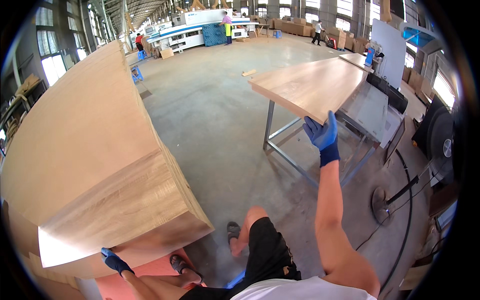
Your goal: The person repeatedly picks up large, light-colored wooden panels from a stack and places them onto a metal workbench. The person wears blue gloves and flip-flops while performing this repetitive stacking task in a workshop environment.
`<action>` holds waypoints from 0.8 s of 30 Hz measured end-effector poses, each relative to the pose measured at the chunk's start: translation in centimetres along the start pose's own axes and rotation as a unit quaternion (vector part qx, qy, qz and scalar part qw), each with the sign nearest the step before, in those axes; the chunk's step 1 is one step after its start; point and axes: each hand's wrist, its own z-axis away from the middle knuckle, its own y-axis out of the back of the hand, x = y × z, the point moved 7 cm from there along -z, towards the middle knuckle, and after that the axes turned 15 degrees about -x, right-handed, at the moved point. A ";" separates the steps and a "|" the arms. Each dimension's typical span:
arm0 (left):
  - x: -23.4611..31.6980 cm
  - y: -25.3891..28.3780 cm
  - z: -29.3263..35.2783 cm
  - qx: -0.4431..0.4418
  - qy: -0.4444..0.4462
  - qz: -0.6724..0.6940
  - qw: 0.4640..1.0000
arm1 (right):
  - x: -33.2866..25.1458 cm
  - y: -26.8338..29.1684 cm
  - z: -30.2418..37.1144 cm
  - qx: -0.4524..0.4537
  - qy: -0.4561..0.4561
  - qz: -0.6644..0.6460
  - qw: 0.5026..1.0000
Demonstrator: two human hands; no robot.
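My right hand (322, 134), in a blue-coated glove, grips the near corner of a wood-grain panel (312, 85), its thumb up along the side and its fingers at the underside. That panel lies on a metal-framed stand (269, 125) to my right. On my left rises a tall stack of large wood panels (85, 120). At its near end, my left hand (114, 260), gloved alike, is closed at the front edge of a wood-grain panel (125, 205). Some of its fingers are hidden.
A floor fan (445, 147) stands at the right, its cable running across the concrete floor. An orange-red platform (145, 272) lies below the stack. Far off are a long white-blue machine (185, 32), a person in a yellow apron (228, 27), another pushing a cart, and blue stools (136, 74).
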 end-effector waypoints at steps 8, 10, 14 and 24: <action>11.8 -0.3 8.4 0.185 -0.192 -0.082 0.960 | 1.5 -4.1 2.8 0.003 -0.015 0.102 0.995; 17.4 -5.1 11.8 0.004 -0.200 0.114 0.973 | 4.3 -7.4 5.9 -0.026 -0.038 0.094 0.994; 28.4 -20.5 30.9 -0.543 -0.102 0.327 0.766 | 10.6 -14.4 13.8 -0.073 -0.165 0.155 0.971; 31.8 -14.6 41.4 -0.648 0.040 0.392 0.651 | 5.0 -8.1 18.7 -0.071 -0.142 0.031 0.987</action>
